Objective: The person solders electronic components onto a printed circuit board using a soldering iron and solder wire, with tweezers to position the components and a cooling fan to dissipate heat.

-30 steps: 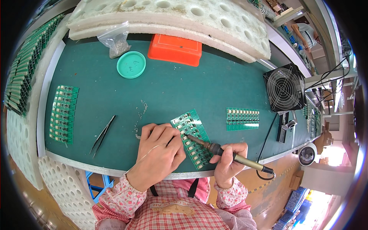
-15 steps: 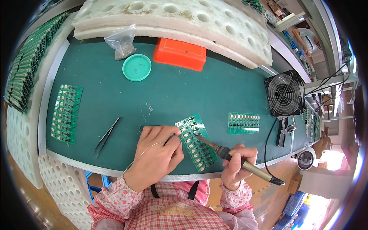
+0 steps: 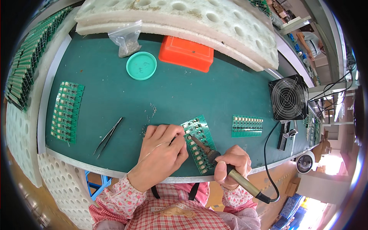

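A green circuit board panel [image 3: 197, 155] lies slanted near the table's front edge, with rows of small components on it. My right hand [image 3: 234, 164] is closed around a soldering iron [image 3: 246, 183], whose tip comes down on the panel's left row, towards its upper part. At the panel's left edge, my left hand [image 3: 160, 158] pinches a thin solder wire [image 3: 154, 148] that runs back across the hand to the wrist. A short black piece shows at its fingertips, which hide part of the panel's edge.
Tweezers [image 3: 109, 137] and another board panel [image 3: 67, 112] lie left; a smaller panel [image 3: 247, 126] lies right. A black fan [image 3: 288, 97] stands beyond it. Along the back are a red box [image 3: 186, 53], a green lid [image 3: 141, 66], a plastic bag [image 3: 127, 40] and white foam [image 3: 176, 23].
The soldering iron's tip has moved left across the panel, from its right part to the left row. My left fingers have stayed by the panel's edge. The whole view has shifted slightly.
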Demonstrator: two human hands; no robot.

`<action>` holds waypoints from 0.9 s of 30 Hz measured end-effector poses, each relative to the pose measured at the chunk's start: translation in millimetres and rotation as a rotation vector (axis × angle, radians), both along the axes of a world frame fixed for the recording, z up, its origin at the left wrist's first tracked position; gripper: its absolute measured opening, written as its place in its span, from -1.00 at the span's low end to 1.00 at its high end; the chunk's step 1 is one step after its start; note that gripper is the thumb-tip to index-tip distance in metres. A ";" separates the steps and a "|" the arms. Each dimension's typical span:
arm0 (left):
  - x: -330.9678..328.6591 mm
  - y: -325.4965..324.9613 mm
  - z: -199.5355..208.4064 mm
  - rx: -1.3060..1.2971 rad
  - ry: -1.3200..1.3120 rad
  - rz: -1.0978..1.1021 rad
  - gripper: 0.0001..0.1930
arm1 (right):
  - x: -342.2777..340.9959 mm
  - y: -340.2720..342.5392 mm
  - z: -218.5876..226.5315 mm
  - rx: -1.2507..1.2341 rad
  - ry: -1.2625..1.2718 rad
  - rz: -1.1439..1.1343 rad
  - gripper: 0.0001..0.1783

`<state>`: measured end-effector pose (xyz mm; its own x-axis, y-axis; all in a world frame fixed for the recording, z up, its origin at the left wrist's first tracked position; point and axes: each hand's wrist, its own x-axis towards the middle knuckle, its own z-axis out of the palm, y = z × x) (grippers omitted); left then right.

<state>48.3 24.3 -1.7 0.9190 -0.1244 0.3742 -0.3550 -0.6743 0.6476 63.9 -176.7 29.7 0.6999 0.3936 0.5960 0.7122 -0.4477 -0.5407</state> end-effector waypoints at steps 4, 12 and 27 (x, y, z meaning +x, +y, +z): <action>-1.2 0.4 1.9 0.021 0.018 -0.022 -0.87 | -2.2 1.8 2.0 -0.032 0.011 -0.011 -0.82; -1.9 1.0 3.0 0.050 0.047 -0.043 -0.85 | -2.7 10.7 9.1 -0.178 -0.064 0.030 -0.82; -3.2 2.0 1.6 -0.036 0.029 -0.019 -0.83 | -9.8 26.4 5.9 -0.219 -0.230 0.034 -0.76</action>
